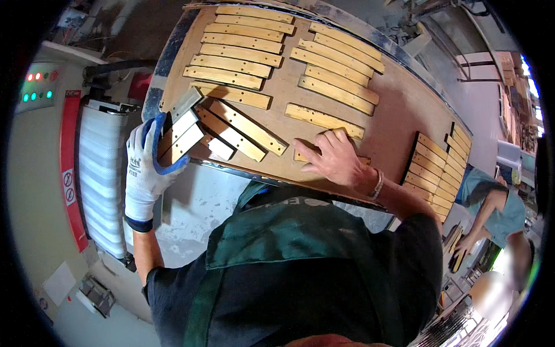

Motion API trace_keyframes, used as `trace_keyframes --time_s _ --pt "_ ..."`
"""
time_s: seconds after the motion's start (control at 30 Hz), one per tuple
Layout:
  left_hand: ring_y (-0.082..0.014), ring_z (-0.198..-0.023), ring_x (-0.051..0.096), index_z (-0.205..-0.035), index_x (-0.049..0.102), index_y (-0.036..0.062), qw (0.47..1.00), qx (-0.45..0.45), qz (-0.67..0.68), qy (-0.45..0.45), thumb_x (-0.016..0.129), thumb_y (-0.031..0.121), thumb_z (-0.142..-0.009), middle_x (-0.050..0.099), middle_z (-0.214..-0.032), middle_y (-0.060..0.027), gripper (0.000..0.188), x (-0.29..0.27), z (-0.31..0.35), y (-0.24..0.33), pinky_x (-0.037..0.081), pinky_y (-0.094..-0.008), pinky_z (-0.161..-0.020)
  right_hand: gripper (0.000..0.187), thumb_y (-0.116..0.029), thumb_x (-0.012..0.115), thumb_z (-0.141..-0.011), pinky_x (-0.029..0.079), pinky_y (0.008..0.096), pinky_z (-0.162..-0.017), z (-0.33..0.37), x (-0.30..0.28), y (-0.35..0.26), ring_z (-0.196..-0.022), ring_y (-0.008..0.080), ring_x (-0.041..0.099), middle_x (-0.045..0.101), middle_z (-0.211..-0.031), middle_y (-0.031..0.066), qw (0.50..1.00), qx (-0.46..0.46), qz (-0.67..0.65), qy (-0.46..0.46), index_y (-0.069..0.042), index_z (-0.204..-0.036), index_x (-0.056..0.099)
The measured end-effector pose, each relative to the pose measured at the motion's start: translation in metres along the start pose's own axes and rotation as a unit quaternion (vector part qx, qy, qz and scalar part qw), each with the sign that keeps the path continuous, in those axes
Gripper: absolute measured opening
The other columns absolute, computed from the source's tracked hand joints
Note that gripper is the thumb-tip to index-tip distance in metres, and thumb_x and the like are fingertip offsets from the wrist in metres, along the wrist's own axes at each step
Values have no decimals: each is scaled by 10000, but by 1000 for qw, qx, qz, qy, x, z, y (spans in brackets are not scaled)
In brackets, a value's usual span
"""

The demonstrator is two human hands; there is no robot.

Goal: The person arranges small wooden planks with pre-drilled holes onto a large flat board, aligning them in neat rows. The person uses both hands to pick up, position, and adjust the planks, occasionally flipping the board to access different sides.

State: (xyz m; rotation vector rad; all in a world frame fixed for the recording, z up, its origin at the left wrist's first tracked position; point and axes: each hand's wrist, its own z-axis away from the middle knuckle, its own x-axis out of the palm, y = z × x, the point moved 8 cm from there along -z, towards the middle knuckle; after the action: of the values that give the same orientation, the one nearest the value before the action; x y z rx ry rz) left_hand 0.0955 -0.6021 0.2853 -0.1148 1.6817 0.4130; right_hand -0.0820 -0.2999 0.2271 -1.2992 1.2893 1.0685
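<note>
My left hand [147, 162], in a white knit glove with a blue palm, grips the ends of several short wooden slats [184, 137] at the board's near left corner. Those slats are fanned at uneven angles and have small dark holes. Two longer loose slats [248, 128] lie slanted just to their right. My bare right hand [335, 156], a bracelet on its wrist, bends over a wooden slat [299, 157] near the board's front edge. Its thumb points left, its other fingers are curled, and the hand covers most of that slat. Another slat [324, 120] lies just beyond it.
The brown board [272, 87] carries a left column of slats [243, 43], a middle column [341, 63] and a tight block [433, 173] at the right. A control panel [39, 84] and grey padded roller [104, 173] stand left. A co-worker [485, 202] handles slats at far right.
</note>
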Motion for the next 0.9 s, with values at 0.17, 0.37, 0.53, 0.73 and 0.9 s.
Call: trace_keyframes --time_s 0.17,0.37,0.53,0.73,0.9 --pt "-418 -1344 481 -1538 457 85 999 39 -12 -25 864 380 -756 512 -1455 -217 929 3 -1 1 382 -524 -1152 787 -526 808 -784 438 461 -868 -17 11 43 -1007 266 523 564 -1126 76 983 -27 133 125 -140 -1440 605" --pt "-419 -1344 492 -1536 453 73 999 43 -31 1 868 363 -725 527 -1437 -217 956 -7 24 -29 383 -531 -1148 852 -540 740 -875 368 534 -1124 -35 19 21 -1379 362 460 481 -1500 182 984 142 -22 102 -4 -1494 505" --pt "-419 -1328 508 -1521 471 66 999 12 -28 17 863 365 -730 543 -1417 -221 931 -10 39 -47 392 -528 -1138 767 -465 700 -924 223 514 -1273 -114 36 -93 -1522 376 325 441 -1584 188 988 -2 -151 16 32 -1475 504" --pt "-433 -1351 479 -1525 477 65 999 38 -9 -25 891 350 -683 515 -1441 -224 980 -1 48 -38 378 -539 -1160 500 -138 674 -891 286 533 -1235 -140 49 -71 -1513 326 361 515 -1529 96 989 -118 -51 69 -68 -1379 593" --pt "-409 -1325 495 -1501 489 58 987 148 12 -55 869 410 -740 521 -1396 -203 920 4 48 -7 358 -559 -1158 393 -50 668 -855 248 575 -1232 -165 35 -48 -1507 353 350 527 -1491 86 992 -78 -44 87 -113 -1242 633"
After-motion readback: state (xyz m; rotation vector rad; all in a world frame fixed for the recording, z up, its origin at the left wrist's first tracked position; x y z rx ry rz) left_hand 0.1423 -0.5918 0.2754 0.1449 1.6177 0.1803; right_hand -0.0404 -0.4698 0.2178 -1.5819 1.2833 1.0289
